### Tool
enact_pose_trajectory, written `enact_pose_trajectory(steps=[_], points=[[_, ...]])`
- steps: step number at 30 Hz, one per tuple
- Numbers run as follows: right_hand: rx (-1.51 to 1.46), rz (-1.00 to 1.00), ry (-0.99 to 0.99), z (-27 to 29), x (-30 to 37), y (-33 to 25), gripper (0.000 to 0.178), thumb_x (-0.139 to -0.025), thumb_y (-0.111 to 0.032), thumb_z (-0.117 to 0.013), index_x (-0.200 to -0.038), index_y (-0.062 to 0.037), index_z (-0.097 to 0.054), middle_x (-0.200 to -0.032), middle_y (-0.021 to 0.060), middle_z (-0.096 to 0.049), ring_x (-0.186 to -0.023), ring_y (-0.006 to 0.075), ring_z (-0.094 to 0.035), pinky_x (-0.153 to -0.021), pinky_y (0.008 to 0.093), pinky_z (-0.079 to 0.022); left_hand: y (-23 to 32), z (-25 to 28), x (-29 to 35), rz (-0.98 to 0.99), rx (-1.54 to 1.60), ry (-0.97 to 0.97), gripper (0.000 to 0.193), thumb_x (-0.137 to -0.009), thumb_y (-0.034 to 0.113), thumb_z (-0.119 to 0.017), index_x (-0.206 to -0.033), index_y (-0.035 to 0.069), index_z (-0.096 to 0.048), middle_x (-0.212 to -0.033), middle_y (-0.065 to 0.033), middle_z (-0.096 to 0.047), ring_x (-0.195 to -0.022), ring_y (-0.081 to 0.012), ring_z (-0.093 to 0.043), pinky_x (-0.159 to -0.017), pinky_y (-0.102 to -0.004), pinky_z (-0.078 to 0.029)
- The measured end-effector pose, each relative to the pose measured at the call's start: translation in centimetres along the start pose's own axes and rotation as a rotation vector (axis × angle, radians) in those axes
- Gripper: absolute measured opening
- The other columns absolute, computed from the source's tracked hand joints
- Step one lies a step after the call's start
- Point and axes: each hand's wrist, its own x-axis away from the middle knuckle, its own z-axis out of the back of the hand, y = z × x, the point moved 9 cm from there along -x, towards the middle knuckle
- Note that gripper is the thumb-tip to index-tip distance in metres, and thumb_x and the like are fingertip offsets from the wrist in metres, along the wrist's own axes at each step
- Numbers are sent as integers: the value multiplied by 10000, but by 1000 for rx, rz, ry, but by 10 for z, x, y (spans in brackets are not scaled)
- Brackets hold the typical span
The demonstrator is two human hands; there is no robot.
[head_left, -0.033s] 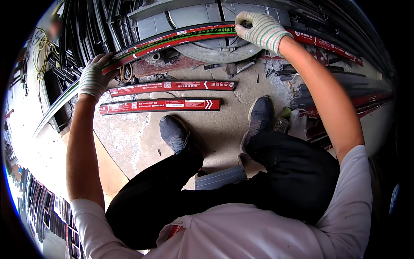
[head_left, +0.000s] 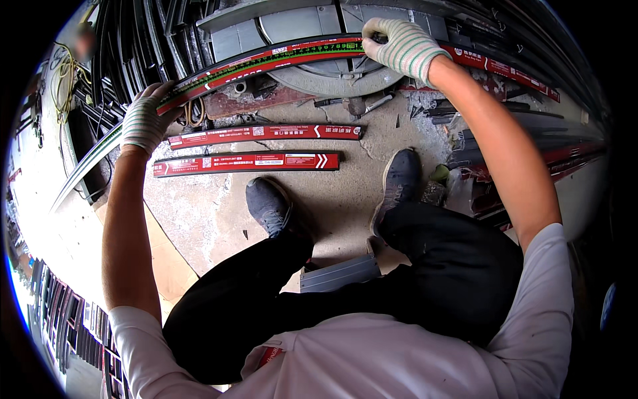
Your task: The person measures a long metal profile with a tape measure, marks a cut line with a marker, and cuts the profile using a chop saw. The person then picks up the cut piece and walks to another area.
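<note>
Along a long profile strip point(head_left: 266, 72), black with a red printed film, lies a green tape measure blade point(head_left: 292, 52). My left hand point(head_left: 147, 118), in a striped white knit glove, is closed around the strip's left end, where the blade also runs. Past that hand a pale, thin band point(head_left: 86, 163) curves down to the left; it looks like more of the blade. My right hand point(head_left: 405, 50), gloved alike, is closed with thumb and forefinger pinched on the blade at the strip's edge. The strip continues to the right beyond it.
Two short red-and-black profile pieces point(head_left: 266, 135) point(head_left: 246, 163) lie on the concrete floor before my shoes. Behind the strip sits a grey machine with a round base point(head_left: 332, 83). Dark profiles point(head_left: 133, 46) crowd the far left; more lie at right. A grey metal piece point(head_left: 340, 274) rests between my legs.
</note>
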Motion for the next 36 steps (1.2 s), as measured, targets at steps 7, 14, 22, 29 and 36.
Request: enact_pose_trajectory(steps=[7, 14, 22, 29, 36], points=[[175, -28, -90, -1, -1, -11, 294, -932, -346, -637, -1083, -112, -730, -1005, 151, -753, -938, 350, -714, -870, 420, -554, -3, -2, 1, 26, 45, 6, 607, -757, 96, -870, -1327, 67, -665, -1263, -128, -674, -1178, -344, -637, -1039, -397, -506], [211, -61, -100, -2, -3, -16, 279, -946, -336, -622, -1083, -121, -734, -1019, 161, -747, -958, 367, -706, -880, 435, -551, -3, -3, 0, 40, 65, 0, 600, -755, 87, -872, -1319, 61, -669, -1258, -124, -676, -1162, -338, -640, -1035, -395, -506], [236, -62, -87, -3, -2, -16, 282, -958, -326, -606, -1103, -122, -736, -1013, 160, -749, -959, 378, -704, -870, 449, -552, 2, 0, 1, 47, 55, 4, 594, -764, 97, -870, -1322, 65, -667, -1265, -113, -676, -1183, -331, -627, -1046, -392, -496], [333, -86, -81, 1, 2, -28, 278, -980, -342, -589, -1100, -142, -740, -1049, 135, -748, -993, 363, -704, -889, 465, -558, 0, -1, 2, 58, 71, -7, 597, -769, 89, -866, -1331, 82, -665, -1279, -101, -673, -1200, -321, -617, -1058, -389, -492], [444, -62, -47, 2, 2, -34, 272, -986, -351, -581, -1110, -162, -730, -1076, 119, -736, -1021, 344, -696, -906, 472, -554, 0, -1, 2, 38, 68, 23, 592, -763, 137, -866, -1320, 98, -670, -1272, -105, -678, -1165, -351, -620, -1035, -420, -491]])
